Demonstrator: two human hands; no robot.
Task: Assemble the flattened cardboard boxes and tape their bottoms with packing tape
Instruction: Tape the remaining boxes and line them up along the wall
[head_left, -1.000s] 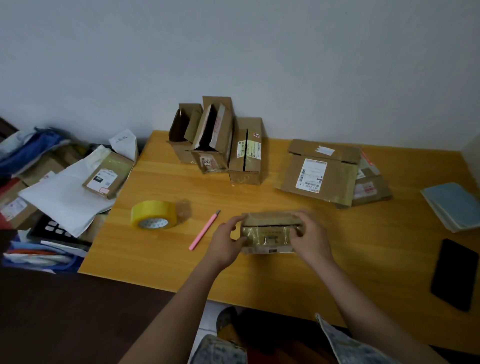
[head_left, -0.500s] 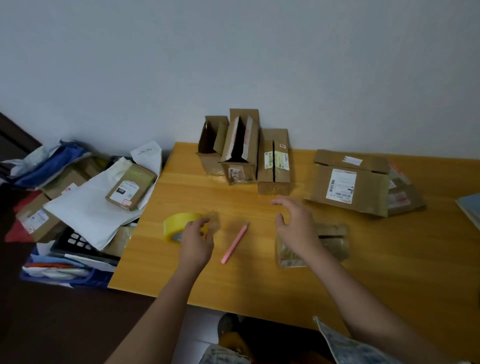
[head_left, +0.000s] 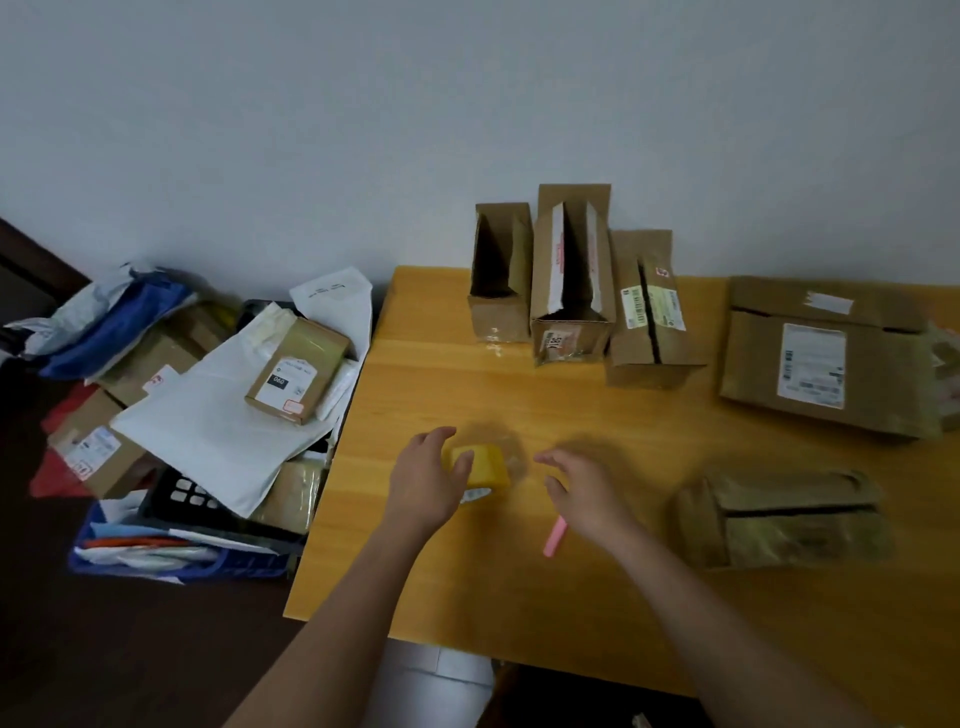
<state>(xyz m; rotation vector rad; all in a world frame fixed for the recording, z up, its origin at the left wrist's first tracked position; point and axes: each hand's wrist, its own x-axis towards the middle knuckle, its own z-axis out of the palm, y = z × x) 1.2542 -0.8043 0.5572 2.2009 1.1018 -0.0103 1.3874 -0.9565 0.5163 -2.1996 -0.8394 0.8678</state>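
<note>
Left hand (head_left: 426, 480): curled around the yellow tape roll (head_left: 480, 467), which is gripped at table (head_left: 519, 597) centre.
Right hand (head_left: 582, 488): held loose, nothing grasped, above the pink cutter (head_left: 555, 538).
Small box (head_left: 779, 519): laid at 3 o'clock from the hands, untouched.

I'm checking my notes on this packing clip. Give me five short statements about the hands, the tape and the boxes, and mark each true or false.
1. The left hand grips the yellow tape roll. True.
2. The right hand holds the pink pen. False: the pen lies on the table, partly under the hand, whose fingers hold nothing.
3. Three boxes stand in a row near the wall. True.
4. The small brown box sits between the two hands. False: it lies to the right of the right hand, untouched.
5. The tape roll rests on top of a box. False: it is over the bare table.
</note>
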